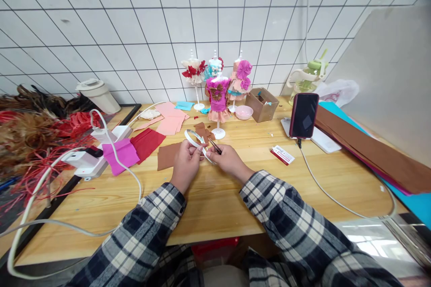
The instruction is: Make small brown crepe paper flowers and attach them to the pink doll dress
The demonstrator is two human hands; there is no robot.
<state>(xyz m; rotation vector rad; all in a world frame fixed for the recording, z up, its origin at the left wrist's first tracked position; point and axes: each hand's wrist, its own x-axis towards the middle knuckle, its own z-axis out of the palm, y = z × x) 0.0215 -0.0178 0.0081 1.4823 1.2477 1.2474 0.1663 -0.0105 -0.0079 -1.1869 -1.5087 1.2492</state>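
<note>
Wooden worktable [235, 197] under a white-tiled wall [134, 22]. We list:

- left hand [186, 163] — closed on a white tape ring [192, 136], just above the table;
- right hand [228, 160] — pinching small dark scissors [214, 146], tips at the tape.

We judge a slip could nick the left fingers.

Beyond: brown felt piece [167, 156], dressed mannequin [217, 94], propped phone [304, 115].

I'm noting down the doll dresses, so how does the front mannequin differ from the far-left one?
The front mannequin wears magenta with a brown flower; the far-left mannequin wears a pale dress with red flowers. The front mannequin stands nearer the viewer, and the far-left mannequin stands behind it. Both stand upright on white stands.
</note>
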